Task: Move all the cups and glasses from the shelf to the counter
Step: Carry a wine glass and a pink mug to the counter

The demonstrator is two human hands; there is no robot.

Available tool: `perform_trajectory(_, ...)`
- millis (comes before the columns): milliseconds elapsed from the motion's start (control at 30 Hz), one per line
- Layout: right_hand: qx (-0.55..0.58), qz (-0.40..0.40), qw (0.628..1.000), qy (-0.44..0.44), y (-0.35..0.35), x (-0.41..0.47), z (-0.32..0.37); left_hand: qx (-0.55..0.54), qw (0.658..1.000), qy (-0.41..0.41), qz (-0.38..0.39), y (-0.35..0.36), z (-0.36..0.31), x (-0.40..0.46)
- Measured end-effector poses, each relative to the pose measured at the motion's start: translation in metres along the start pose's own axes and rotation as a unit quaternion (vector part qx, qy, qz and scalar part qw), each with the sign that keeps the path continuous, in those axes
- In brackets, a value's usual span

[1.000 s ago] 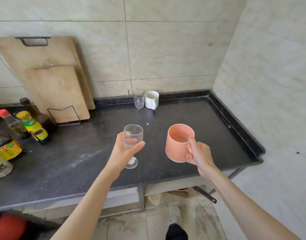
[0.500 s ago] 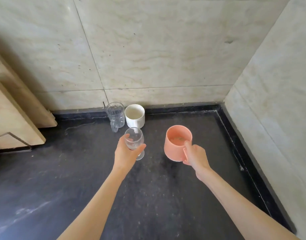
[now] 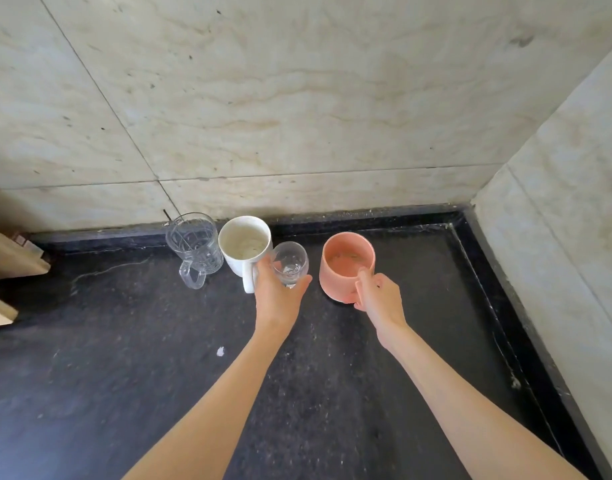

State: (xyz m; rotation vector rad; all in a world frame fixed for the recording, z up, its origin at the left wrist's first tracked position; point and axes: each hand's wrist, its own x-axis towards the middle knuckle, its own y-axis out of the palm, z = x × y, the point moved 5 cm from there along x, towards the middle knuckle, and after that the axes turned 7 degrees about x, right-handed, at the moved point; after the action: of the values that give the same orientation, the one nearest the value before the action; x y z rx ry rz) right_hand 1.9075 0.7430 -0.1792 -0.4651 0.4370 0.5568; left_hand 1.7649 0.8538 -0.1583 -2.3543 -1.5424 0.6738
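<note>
While a small stemmed glass (image 3: 290, 263) is gripped by the left hand (image 3: 276, 293) beside the white mug (image 3: 245, 247), the pink mug (image 3: 346, 265) is held by the right hand (image 3: 380, 296), both near the desk's (image 3: 124, 341) back edge.

The worktop (image 3: 124, 393) is a dark, speckled stone slab with a raised black rim along the back and right edges, set into a corner of pale tiled walls. A clear glass mug (image 3: 193, 244) and a white mug (image 3: 245, 245) stand on it at the back, touching each other, handles toward the viewer. A small white speck (image 3: 220, 351) lies on the surface nearer the front. Wooden boards (image 3: 6, 258) sit at the left edge.
</note>
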Motion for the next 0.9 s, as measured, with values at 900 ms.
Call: perform_trajectory(900, -0.123, 0.066, 0.989, -0.043, -0.006, 0.019, 0.011, 0.053, 0.998, -0.012, -0.012, 0.012, -0.013, 0.011)
